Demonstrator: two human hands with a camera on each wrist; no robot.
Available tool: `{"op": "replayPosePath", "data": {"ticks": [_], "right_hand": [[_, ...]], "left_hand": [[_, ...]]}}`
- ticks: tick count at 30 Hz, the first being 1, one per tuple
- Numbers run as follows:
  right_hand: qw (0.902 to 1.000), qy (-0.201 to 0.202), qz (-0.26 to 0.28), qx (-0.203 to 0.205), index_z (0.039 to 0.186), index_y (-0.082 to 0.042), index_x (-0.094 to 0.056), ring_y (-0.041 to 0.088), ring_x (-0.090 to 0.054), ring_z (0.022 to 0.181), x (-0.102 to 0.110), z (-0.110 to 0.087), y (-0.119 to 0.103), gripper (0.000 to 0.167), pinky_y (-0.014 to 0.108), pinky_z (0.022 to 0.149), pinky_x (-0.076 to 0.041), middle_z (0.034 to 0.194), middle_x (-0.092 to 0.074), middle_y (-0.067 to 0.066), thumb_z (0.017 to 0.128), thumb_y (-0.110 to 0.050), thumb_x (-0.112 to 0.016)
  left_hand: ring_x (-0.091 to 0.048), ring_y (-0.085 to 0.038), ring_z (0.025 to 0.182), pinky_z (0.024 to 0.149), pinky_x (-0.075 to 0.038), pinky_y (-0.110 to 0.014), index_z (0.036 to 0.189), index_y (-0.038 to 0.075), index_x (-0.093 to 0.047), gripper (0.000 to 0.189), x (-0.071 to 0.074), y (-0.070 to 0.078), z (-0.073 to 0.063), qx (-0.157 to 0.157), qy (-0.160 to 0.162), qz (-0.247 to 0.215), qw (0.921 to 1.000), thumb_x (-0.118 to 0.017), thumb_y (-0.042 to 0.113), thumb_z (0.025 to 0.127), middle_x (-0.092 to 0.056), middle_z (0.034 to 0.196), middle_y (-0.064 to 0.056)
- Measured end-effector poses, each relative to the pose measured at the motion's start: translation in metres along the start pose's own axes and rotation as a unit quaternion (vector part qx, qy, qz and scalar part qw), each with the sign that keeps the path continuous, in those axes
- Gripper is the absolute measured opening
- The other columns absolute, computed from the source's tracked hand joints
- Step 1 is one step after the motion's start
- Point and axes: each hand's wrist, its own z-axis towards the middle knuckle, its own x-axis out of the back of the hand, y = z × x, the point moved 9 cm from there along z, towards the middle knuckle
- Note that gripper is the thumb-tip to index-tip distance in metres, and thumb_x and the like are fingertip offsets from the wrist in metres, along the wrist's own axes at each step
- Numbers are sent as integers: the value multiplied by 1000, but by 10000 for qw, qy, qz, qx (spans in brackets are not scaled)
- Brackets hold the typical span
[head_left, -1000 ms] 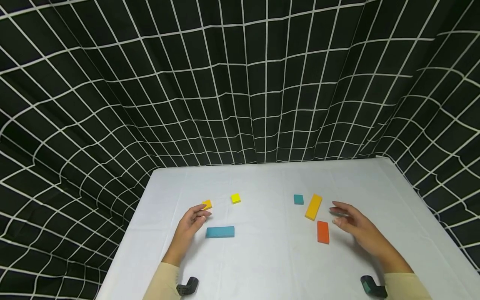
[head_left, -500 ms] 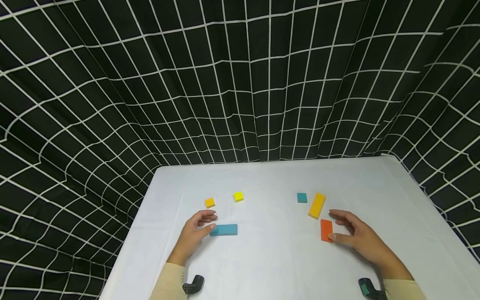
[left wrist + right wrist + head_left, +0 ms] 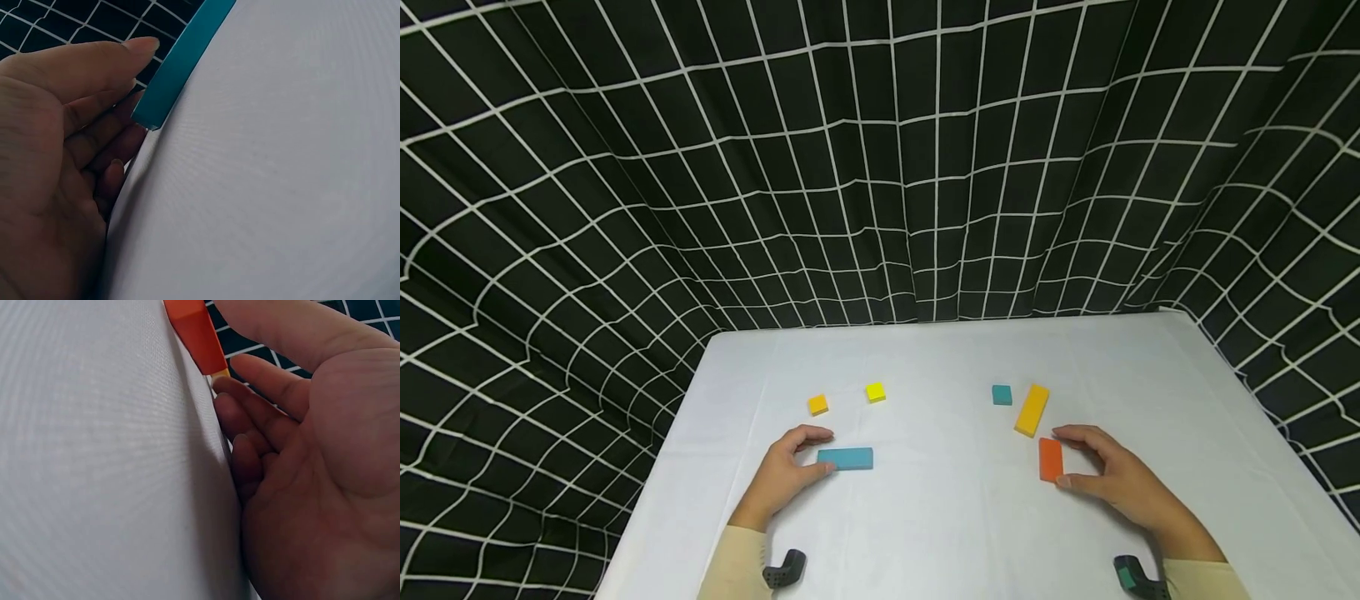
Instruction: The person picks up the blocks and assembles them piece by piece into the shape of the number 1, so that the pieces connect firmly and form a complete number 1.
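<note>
Left hand [image 3: 777, 477], fingers parted, around left end of blue block [image 3: 852, 457]; right hand [image 3: 1118, 477], likewise loose, beside red block [image 3: 1049, 459]. Both blocks on table [image 3: 940, 533]; judged not yet gripped or lifted.

Blue block [image 3: 850, 458]: oblong, lying flat on the worktop [image 3: 940, 525], long sides roughly parallel to the far edge, nearer the left edge than the right. Orange-red block [image 3: 1049, 459]: oblong, flat, long sides running toward the far edge, nearer the right edge.
</note>
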Motion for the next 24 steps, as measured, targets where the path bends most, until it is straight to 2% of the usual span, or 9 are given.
{"op": "replayPosePath", "data": {"ticks": [2,5,7,8,11,14,18,21,24], "right_hand": [[10000,-3,-63,-48,147,-8,-63,49,-36,151,0,0,2,75,7,105,-24,155,-53,20,84,-34,-95],[9998,-27,-117,-126,148,-9,-63,48,-35,152,0,-1,3,75,33,120,-31,157,-52,19,85,-34,-94],[9998,-37,-138,-132,148,-9,-63,48,-35,152,0,-1,3,73,49,122,-30,157,-52,19,86,-33,-93],[9998,-36,-137,-123,148,-9,-63,48,-35,152,0,-1,3,72,51,122,-30,156,-53,19,86,-33,-93],[9998,-22,-153,-86,148,-9,-63,48,-36,152,0,-1,2,71,33,120,-30,156,-53,18,87,-32,-92],[9998,13,-169,-54,147,-8,-63,48,-36,152,1,-2,1,71,15,110,-26,155,-54,18,88,-32,-92],[9999,37,-162,-20,147,-8,-63,49,-36,152,0,-1,1,70,6,103,-22,154,-55,19,88,-32,-92],[9998,24,-208,-53,148,-8,-63,49,-36,152,0,-1,2,71,18,114,-27,154,-54,19,88,-32,-92],[9996,-6,-254,-108,149,-7,-62,49,-35,152,-1,0,2,73,50,122,-32,155,-53,20,87,-31,-93]], "left_hand": [[-60,-20,131,117,-39,-56,124,24,-77,45,-1,-1,1,35,-20,62,10000,-97,22,84,-73,125,12],[-60,-23,133,118,-38,-56,125,24,-76,47,-2,-1,1,38,-75,145,9999,-97,21,83,-73,124,12],[-58,-23,135,119,-37,-56,125,24,-76,48,-2,-1,1,29,-107,244,9996,-97,20,83,-72,125,13],[-57,-23,136,119,-37,-56,125,25,-76,48,-2,-1,1,17,-113,298,9995,-97,19,83,-72,125,14],[-55,-22,134,118,-38,-56,125,25,-77,48,-2,0,1,-36,-94,490,9987,-97,19,82,-70,126,15],[-54,-21,130,116,-40,-56,123,25,-77,47,0,0,0,-85,-57,662,9978,-98,18,82,-69,124,16],[-55,-19,126,114,-42,-54,119,27,-78,44,0,-1,0,-29,-44,785,9969,-97,17,81,-70,119,19],[-55,-19,124,113,-44,-54,114,27,-79,38,0,0,0,-30,-58,789,9969,-97,17,82,-70,117,19],[-55,-18,120,112,-44,-53,108,28,-79,34,0,0,0,-39,-51,787,9969,-96,16,82,-70,114,19]]}}
